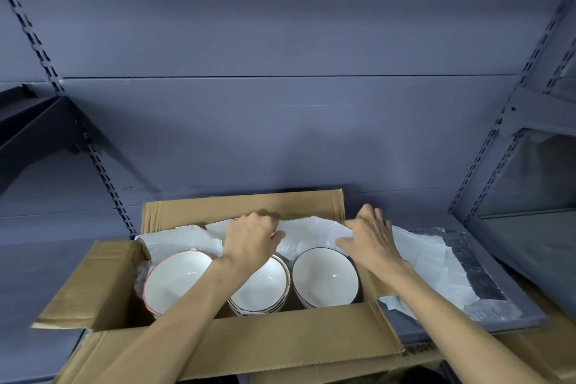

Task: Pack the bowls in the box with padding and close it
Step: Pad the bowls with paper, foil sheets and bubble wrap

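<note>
I've got the box [218, 343] open on the shelf [37, 259], all flaps splayed outward, and three bowls sit side by side inside it: the red-rimmed bowl [174, 277] at the box's left end, the gold-rimmed stack [265, 287] in the middle, the black-rimmed bowl [324, 277] at the right end. They stand mouth up, rims nearly touching, so I judge nothing will shift sideways. My left hand [249, 237] reaches over the middle stack to the box's far wall, fingers curled onto the white padding sheet [311, 231]; my right hand [371, 237] pinches the same sheet near the box's far right corner. Both grips hold padding, likely to draw it over the bowls. The rest of that sheet trails out over the right flap onto bubble wrap [480, 271] lying right of the box. Room is tight: the far flap [243, 206] stands up behind my knuckles, and the near flap [280, 340] sits under my forearms. Above the bowls it's open.
</note>
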A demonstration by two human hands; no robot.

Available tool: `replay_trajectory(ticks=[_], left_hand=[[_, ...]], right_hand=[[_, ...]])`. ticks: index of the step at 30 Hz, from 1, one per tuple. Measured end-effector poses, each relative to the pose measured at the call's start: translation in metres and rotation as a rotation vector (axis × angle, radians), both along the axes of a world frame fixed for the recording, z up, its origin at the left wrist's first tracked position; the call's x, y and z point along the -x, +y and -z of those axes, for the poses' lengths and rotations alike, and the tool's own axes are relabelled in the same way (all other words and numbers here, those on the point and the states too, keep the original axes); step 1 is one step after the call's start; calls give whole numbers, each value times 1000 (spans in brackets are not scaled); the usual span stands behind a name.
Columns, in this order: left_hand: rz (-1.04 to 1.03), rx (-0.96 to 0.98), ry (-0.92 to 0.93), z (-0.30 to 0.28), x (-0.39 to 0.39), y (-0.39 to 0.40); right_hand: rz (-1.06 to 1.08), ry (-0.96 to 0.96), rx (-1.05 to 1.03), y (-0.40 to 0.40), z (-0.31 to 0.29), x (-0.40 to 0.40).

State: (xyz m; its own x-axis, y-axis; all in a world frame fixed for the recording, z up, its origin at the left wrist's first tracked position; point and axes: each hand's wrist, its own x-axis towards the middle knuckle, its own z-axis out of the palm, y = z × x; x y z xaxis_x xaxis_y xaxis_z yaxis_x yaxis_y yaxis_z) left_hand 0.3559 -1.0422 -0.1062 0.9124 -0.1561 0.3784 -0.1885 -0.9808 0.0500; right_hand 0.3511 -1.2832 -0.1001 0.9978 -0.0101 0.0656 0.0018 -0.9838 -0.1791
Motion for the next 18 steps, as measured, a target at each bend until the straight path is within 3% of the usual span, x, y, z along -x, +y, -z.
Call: replay_trajectory(ticks=[4,13,18], left_hand=[[11,70,14,1,0,0],[-101,-36,194,9,0,-1],[-114,-70,205,4,2,-3]], right_hand=[[-84,-146,-95,-2,0,1],[-208,-96,165,10,4,-4],[-189,-66,277,14,3,-7]])
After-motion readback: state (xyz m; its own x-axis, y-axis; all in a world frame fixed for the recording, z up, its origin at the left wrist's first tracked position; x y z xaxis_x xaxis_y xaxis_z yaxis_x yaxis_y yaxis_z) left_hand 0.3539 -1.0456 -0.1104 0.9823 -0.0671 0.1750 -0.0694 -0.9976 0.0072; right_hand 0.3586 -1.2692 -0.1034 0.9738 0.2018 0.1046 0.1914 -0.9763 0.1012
